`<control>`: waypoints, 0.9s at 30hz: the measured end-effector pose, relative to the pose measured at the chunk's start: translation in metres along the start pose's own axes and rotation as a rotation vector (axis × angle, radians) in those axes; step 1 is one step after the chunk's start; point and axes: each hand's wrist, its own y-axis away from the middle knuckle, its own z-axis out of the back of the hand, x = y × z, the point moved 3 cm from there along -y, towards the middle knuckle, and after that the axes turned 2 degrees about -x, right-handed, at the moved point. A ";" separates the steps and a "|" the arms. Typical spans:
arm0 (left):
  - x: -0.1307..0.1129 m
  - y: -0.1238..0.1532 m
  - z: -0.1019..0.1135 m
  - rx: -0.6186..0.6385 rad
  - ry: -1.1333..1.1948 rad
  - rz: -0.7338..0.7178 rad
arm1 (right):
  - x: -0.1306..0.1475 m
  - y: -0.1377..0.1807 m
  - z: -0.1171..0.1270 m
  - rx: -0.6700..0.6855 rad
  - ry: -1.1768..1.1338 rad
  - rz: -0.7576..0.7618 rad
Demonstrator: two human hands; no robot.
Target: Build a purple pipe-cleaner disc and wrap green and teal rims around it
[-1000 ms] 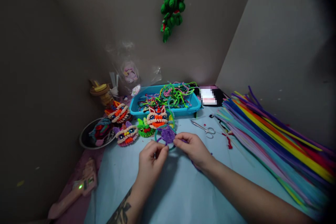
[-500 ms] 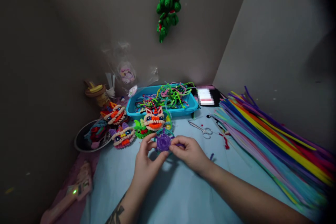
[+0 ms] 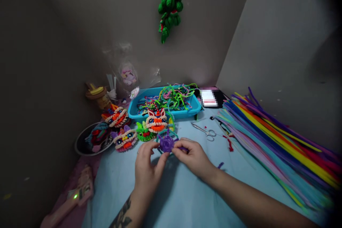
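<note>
A round coil of purple pipe cleaner [image 3: 166, 144] with a teal strand around it is held up over the blue cloth. My left hand [image 3: 148, 160] grips its left edge between thumb and fingers. At its right side, my right hand [image 3: 191, 155] pinches a purple end close to the coil. Just beyond the hands sit finished pipe-cleaner lion heads: a cream and orange one [image 3: 157, 121], a green one [image 3: 144, 132] and one with purple ears [image 3: 125, 139]. A short purple scrap [image 3: 220, 165] lies by my right wrist.
A blue tray [image 3: 165, 114] of tangled pipe cleaners stands at the back. Scissors [image 3: 204, 131] lie right of it. Bundled long pipe cleaners [image 3: 275, 142] cover the right side. On the left are a metal bowl [image 3: 80, 146] and a pink glue gun [image 3: 82, 188].
My left hand has shifted slightly left and down, its thumb now lower on the coil. The coil has tilted a little, while my right hand keeps its pinch.
</note>
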 end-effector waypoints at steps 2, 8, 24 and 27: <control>0.002 0.002 -0.002 0.035 0.033 0.054 | -0.002 0.001 0.000 -0.006 0.005 -0.003; 0.001 0.004 -0.001 0.055 0.044 0.117 | -0.008 0.001 0.000 -0.046 0.003 -0.040; 0.001 -0.005 0.007 0.014 0.226 0.246 | -0.017 -0.004 -0.005 0.102 -0.193 -0.183; 0.010 -0.008 0.018 -0.067 0.156 0.245 | -0.015 -0.006 0.000 0.132 -0.077 -0.135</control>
